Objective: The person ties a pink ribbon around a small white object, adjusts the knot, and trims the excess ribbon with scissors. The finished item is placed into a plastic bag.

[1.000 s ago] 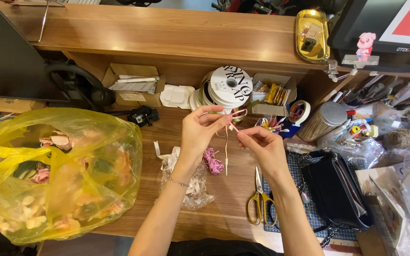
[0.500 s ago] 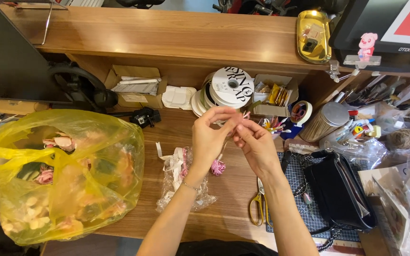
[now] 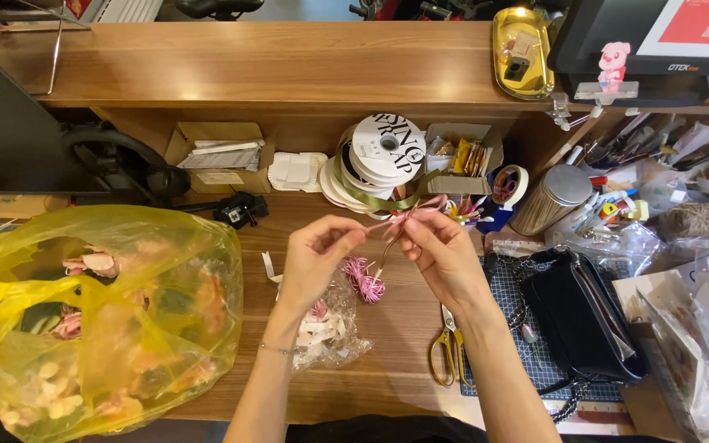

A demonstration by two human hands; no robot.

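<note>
We see a thin pink ribbon [image 3: 394,226] pinched taut between fingertips, its tail hanging to a pink bundle [image 3: 363,279].

Wooden worktop [image 3: 420,373], brown, grained, with a raised wooden shelf [image 3: 272,61] along the back. On the left, a bulging yellow plastic bag [image 3: 92,316] of pink and cream pieces. Near the middle, a clear bag [image 3: 330,336] of pale scraps, a pink ribbon bundle [image 3: 363,279] just beside it. Further right, gold-handled scissors [image 3: 446,353], partly on a dark cutting mat [image 3: 502,381], which also carries a black handbag [image 3: 584,316]. At the back, stacked ribbon spools [image 3: 379,160], two open cardboard boxes [image 3: 219,152], a metal tin [image 3: 551,197]. On the shelf, a gold tray [image 3: 521,51].
</note>
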